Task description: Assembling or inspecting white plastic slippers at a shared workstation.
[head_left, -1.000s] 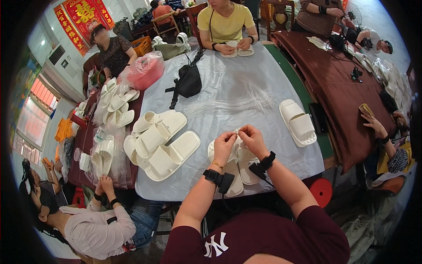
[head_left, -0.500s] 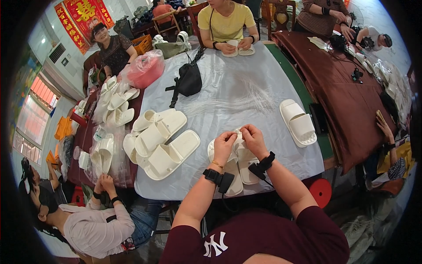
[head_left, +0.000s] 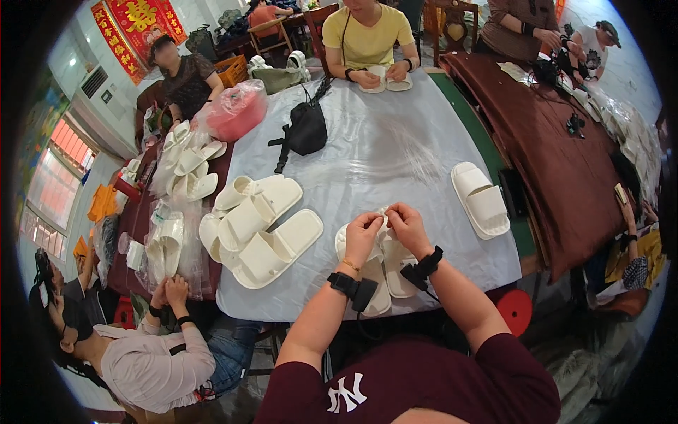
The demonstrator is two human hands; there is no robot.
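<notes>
Pinches with left hand point(head_left: 364, 230) and right hand point(head_left: 408, 225) close together over white slippers point(head_left: 397, 279) at the table's point(head_left: 470, 272) near edge; cannot tell whether gripping anything. Could lose a fine hold through a fingertip slip, or nudge the slippers with a wrist device point(head_left: 364, 295). Pale creased covering point(head_left: 254, 159) underneath, clear strands point(head_left: 422, 161) ahead, co-worker in yellow point(head_left: 371, 35) across.

On the table point(head_left: 470, 272), a slipper pair point(head_left: 401, 280) is lying at the near edge. A slipper pile point(head_left: 247, 222) is resting to its left, a single slipper point(head_left: 487, 205) to its right. A bag point(head_left: 306, 130) is lying beyond the pile.
</notes>
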